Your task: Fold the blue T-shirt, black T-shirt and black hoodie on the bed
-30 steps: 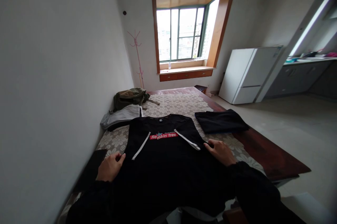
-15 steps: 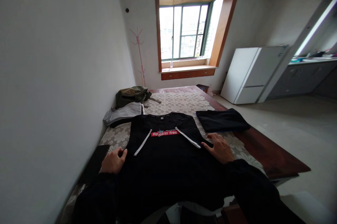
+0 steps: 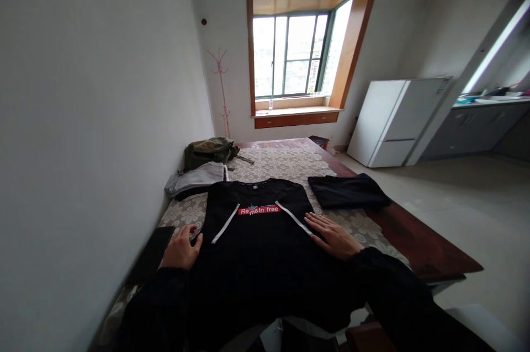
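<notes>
Black "Remain free" T-shirt lying face-up between two open hands!
Right hand rests flat, fingers spread by the white stripe, seemingly to smooth the cloth; left hand, loosely curved, gripping nothing visible, borders the opposite edge, perhaps steadying it.

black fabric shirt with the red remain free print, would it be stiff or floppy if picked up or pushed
The black fabric shirt with the red print would probably sag when lifted, since it lies thin and flat. Pushed, it may bunch up rather than slide stiffly, given its wavy lower edge.
</notes>
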`<state>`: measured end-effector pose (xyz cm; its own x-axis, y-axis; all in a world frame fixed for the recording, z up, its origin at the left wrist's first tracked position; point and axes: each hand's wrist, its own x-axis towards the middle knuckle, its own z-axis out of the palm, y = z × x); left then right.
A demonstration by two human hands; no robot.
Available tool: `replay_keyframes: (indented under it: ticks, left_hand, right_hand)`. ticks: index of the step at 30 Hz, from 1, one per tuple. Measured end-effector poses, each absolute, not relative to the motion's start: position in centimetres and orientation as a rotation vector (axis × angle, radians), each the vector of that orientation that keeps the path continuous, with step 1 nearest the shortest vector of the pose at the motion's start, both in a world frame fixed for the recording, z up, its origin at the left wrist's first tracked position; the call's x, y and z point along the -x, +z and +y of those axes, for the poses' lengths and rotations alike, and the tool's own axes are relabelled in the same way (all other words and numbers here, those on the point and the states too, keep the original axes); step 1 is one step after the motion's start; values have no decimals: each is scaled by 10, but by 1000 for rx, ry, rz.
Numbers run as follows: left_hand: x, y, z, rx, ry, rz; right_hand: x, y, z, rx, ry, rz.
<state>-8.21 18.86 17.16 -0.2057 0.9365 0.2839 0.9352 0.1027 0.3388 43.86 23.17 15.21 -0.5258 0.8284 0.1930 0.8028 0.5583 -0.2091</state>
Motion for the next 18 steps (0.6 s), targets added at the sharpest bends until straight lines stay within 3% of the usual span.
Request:
replay_keyframes:
  ticks: [3, 9, 18]
  left_hand:
    - [81, 172, 190, -2211, 690, 2228]
    - [62, 195, 228, -2284, 230, 2099]
    - [-6, 167, 319, -2075, 268, 2313]
  right_hand:
    - [-433, 174, 243, 1457, 228, -2551]
    - [-393, 203, 296, 1750, 238, -2424]
    - [-337, 148, 344, 2113, 253, -2094]
